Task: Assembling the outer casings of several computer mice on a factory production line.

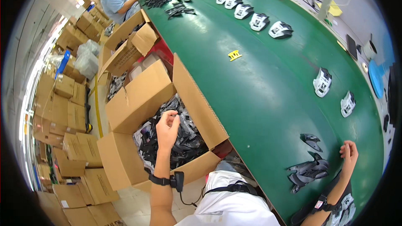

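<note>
My left hand point(168, 130) is above an open cardboard box point(144, 100) filled with black plastic parts point(188, 144), several in clear bags. Its fingers curl in toward the thumb, and whatever they may hold is too small to make out. Over the right part of the green table point(247, 113), my right hand point(349, 152) has loosely bent fingers and nothing visible in them. Left of that hand lie a pile of curved black plastic parts point(307, 169) and a single black part point(311, 141). Dark bands circle both wrists.
White-and-black plastic shells point(322, 82) line the table's far side. A yellow piece point(235, 55) lies mid-table. Another open box point(121, 54) stands farther along the left edge, near a person in blue point(114, 0). Stacked cartons point(69, 117) fill the left.
</note>
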{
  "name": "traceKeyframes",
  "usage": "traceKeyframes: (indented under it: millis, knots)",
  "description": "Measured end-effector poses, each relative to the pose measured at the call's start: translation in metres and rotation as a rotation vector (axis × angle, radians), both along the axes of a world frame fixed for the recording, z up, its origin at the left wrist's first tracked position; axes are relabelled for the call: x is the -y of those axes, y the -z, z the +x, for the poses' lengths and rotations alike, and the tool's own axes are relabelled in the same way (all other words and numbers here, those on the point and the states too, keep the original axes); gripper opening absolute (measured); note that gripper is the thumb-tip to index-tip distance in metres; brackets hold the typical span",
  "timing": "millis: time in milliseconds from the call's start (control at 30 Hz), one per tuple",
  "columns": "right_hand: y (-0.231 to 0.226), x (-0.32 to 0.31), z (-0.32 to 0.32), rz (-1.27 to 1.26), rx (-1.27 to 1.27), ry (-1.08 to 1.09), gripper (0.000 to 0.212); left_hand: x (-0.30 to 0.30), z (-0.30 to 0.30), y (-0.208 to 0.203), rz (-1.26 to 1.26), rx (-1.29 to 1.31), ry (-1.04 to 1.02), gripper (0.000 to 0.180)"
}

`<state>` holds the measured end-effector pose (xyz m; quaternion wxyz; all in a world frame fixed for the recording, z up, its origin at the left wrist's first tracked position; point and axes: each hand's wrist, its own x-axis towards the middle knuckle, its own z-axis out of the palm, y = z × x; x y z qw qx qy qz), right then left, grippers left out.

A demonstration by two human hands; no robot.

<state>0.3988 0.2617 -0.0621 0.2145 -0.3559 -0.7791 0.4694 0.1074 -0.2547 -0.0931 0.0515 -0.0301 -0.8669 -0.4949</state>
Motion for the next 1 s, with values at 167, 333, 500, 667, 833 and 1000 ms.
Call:
traceKeyframes:
  millis: [167,333,500,667,833,1000]
  knots:
    - [0.021,-0.013,0.01,-0.051,-0.074,0.107,0.018,0.014,0.0,0.061,-0.259,0.141,0.293,0.048]
    - [0.033,-0.028,0.02,-0.108,-0.134,0.13,0.022,0.011,-0.012,0.107,-0.351,-0.044,0.224,0.039]
    - [0.037,-0.032,0.027,-0.112,-0.161,0.107,0.026,0.022,-0.006,0.097,-0.209,-0.077,0.131,0.01]
    - [0.038,-0.034,0.03,-0.089,-0.185,0.169,0.023,0.041,0.016,0.023,-0.099,-0.197,0.153,0.011]
    - [0.034,-0.032,0.025,-0.077,-0.158,0.148,0.023,0.082,0.025,0.025,0.44,0.097,0.004,0.014]
    - [0.038,-0.035,0.027,-0.087,-0.198,0.16,0.023,0.114,0.03,0.021,0.572,0.304,0.104,0.016]
